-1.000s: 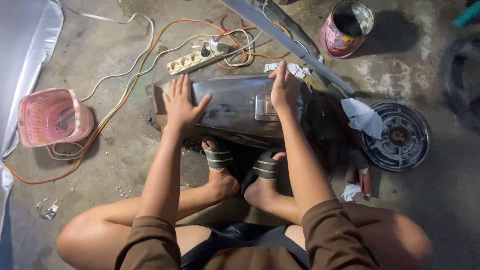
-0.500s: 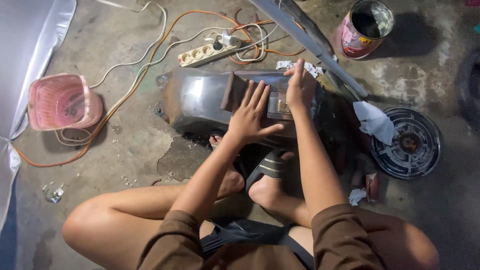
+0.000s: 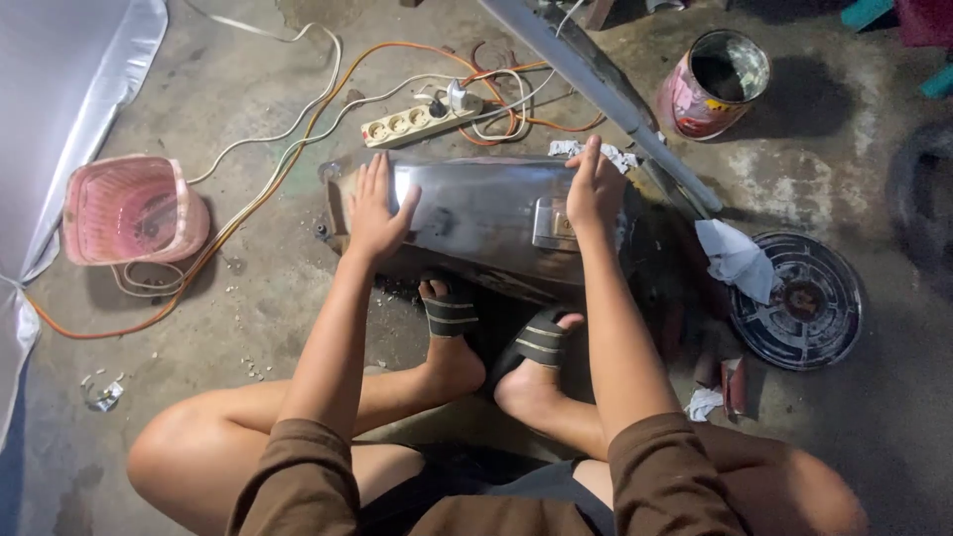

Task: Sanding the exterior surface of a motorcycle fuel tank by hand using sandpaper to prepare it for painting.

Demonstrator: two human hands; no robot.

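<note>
Bare concrete floor (image 3: 248,328) left of the metal tank (image 3: 486,213): open passage. Beyond: power strip (image 3: 422,119) and tangled cables (image 3: 298,129) obstruct. Right: metal pipe (image 3: 596,94), crumpled rag (image 3: 737,260), round disc (image 3: 799,303) crowd the approach.

Dim workshop light, glare on the metal tank (image 3: 476,213) (upper face), sharp focus, dark corners.

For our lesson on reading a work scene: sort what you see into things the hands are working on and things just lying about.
In hand:
- left hand, flat on the metal shell
- right hand, flat on it too
- grey metal shell

Lying about:
- pink basket
- power strip
- paint tin
- white rag
- round metal cover
</note>
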